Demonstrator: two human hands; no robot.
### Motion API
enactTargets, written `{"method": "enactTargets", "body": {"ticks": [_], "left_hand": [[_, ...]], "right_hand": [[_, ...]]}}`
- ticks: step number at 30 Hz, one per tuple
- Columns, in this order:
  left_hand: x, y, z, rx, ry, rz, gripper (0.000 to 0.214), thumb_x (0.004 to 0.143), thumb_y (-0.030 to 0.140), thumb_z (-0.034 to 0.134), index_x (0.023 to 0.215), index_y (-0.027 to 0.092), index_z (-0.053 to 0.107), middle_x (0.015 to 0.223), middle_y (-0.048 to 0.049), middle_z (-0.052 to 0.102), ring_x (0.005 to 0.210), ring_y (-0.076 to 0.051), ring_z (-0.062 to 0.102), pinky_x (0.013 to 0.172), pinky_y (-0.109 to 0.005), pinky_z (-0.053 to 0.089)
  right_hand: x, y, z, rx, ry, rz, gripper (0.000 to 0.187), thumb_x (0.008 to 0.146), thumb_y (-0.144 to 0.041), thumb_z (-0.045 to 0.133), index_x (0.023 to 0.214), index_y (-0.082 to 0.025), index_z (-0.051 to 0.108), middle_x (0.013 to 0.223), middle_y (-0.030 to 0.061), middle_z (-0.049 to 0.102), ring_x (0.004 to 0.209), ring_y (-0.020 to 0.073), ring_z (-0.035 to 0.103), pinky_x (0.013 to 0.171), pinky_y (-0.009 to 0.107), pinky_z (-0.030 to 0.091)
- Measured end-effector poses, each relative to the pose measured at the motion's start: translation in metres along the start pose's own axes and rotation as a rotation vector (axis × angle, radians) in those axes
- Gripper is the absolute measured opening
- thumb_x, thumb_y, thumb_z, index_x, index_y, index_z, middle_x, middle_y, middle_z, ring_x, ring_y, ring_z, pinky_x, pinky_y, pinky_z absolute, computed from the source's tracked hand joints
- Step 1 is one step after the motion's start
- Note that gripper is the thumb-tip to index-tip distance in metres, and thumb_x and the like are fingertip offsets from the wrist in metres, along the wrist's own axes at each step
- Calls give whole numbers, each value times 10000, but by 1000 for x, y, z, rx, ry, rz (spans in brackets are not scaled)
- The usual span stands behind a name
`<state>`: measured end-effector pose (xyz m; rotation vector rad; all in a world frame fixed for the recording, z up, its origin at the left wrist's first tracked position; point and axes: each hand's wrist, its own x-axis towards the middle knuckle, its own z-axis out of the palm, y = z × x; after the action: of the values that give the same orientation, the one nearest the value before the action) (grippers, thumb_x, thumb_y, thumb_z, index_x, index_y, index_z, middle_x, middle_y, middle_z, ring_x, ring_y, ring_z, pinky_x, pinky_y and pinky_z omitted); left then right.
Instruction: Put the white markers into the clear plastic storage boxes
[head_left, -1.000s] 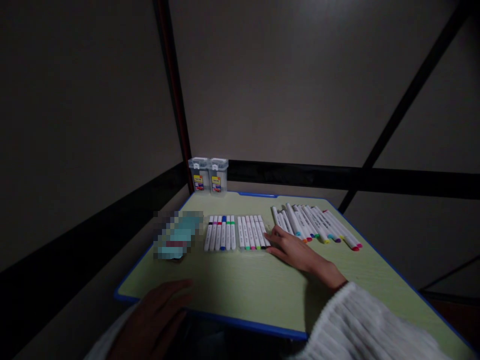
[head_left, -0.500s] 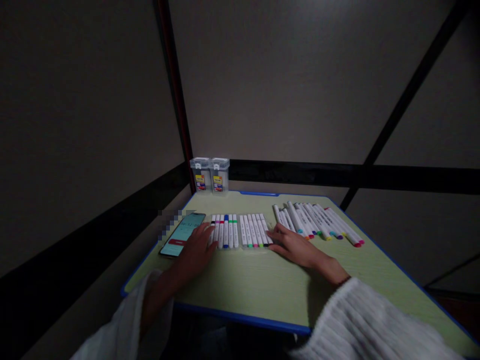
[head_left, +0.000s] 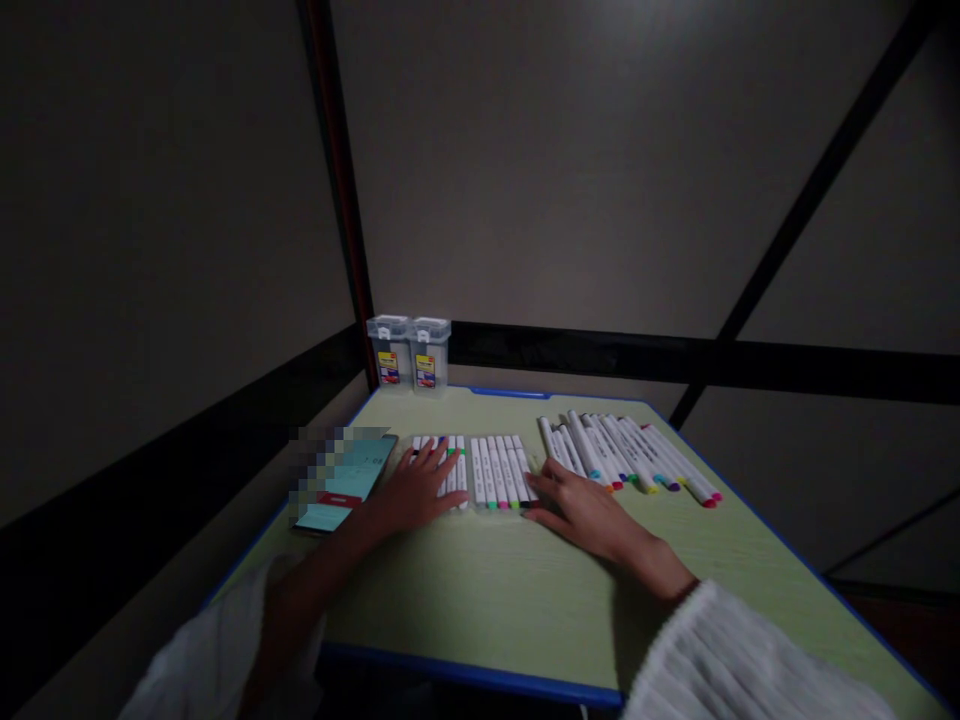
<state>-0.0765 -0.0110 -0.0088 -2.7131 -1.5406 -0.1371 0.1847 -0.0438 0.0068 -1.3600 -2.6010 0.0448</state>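
Left hand (head_left: pixel 420 490), spread, gripping nothing, covers white, colour-banded plastic markers (head_left: pixel 462 474) at the pale-green table's (head_left: pixel 480 590) eleven o'clock, apparently steadying them. Right hand (head_left: pixel 585 508), half-curled, touches white, colour-tipped plastic markers (head_left: pixel 502 475) at twelve, presumably for alignment; hold unclear.

A pale green worktop (head_left: pixel 465 600) with a blue edge is standing in a dim corner, where a plain left wall (head_left: pixel 165 180) and back wall (head_left: pixel 525 180) are meeting at a dark upright strip (head_left: pixel 338 150), a black band (head_left: pixel 585 350) is running across both, a black bar (head_left: pixel 825 175) is slanting at right, and faint light (head_left: pixel 645 30) is glowing above.
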Motion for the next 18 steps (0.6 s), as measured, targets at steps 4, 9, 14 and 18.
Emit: {"method": "enactTargets", "body": {"ticks": [4,9,14,18], "left_hand": [[1,-3,6,-21,19,2,700,785,607,265,1329,167,297,1410,-143,243,1299,-300,190,1006,-502,183],[1,-3,7,-17,-3,-4,720,783,617,238,1340,162,272,1416,-136,230,1304,-299,169,1011,-483,180],[1,2,2,1,-27,-9,702,797,593,243,1336,144,279,1411,-142,240,1303,-297,175,1019,-473,173],[-2,11,0,-10,-29,-14,669,804,560,290,1329,144,295,1413,-141,235,1305,-295,167,1026,-474,164]], "right_hand": [[1,-3,3,11,18,35,372,833,-411,419,1101,-166,498,968,105,495,791,209,568,682,337,446],[2,-2,3,7,18,38,337,825,-408,439,1052,-173,522,937,98,508,769,208,570,664,333,439],[2,3,-1,11,-22,8,377,823,-445,427,1077,-179,513,946,98,521,784,219,580,664,338,442],[0,9,-4,0,-53,14,414,802,-487,438,1088,-197,515,954,92,530,772,225,592,649,342,449]]}}
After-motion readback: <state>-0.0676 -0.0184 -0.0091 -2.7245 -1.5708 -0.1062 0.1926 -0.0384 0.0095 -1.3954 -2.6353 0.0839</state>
